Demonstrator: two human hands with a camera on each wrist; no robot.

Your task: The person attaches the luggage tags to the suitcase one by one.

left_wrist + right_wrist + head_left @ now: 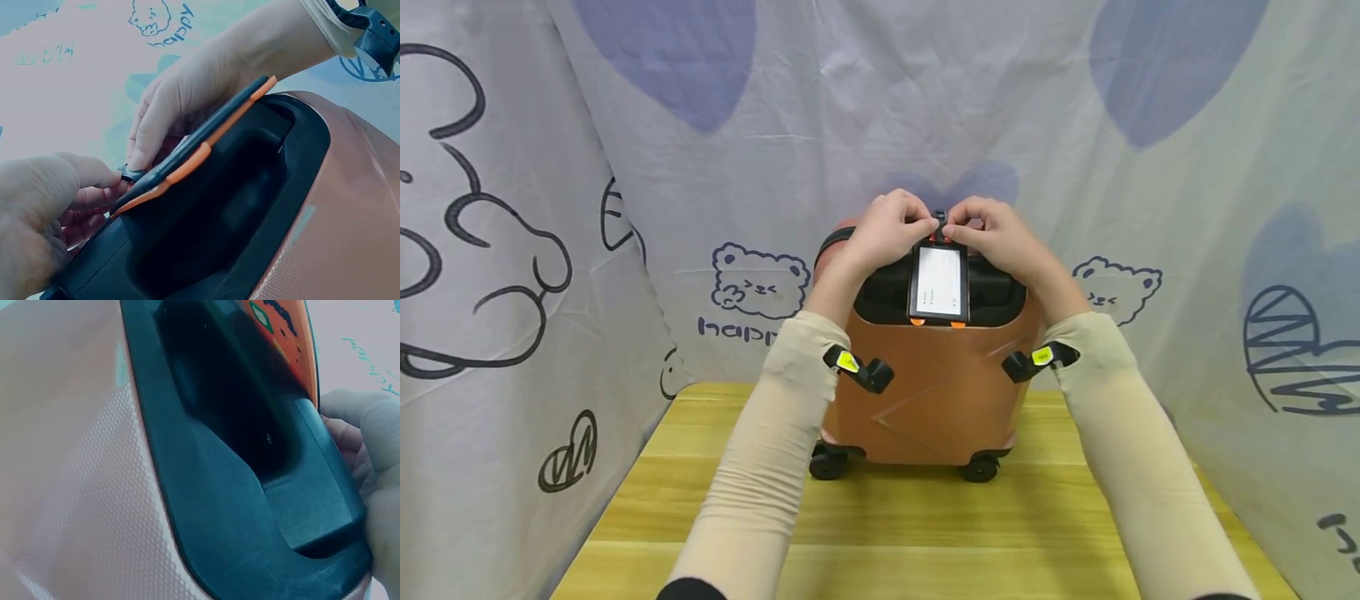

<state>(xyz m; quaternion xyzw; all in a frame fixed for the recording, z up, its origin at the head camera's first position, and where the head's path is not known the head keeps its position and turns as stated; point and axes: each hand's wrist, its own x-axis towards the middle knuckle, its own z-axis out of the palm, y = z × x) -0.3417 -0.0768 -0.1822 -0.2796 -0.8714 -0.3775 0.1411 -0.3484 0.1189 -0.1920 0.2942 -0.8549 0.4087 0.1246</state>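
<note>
An orange suitcase [925, 383] stands upright, its black carry-handle recess [237, 456] on the near top edge. Over that recess lies a luggage tag [939, 282], with a white card, black frame and orange back. My left hand [889, 231] pinches the tag's short black strap [941, 217] from the left, between thumb and finger. From the other side my right hand [997, 239] pinches the same strap, fingertips close to the left ones. The left wrist view shows both hands meeting at the strap beyond the tag's edge. Fingers partly hide the strap's fastening.
The suitcase rests on its black wheels [829, 463] on a yellow wood-grain table [917, 533]. Pale cloth [880, 100] with hearts and bear drawings hangs close behind and on both sides.
</note>
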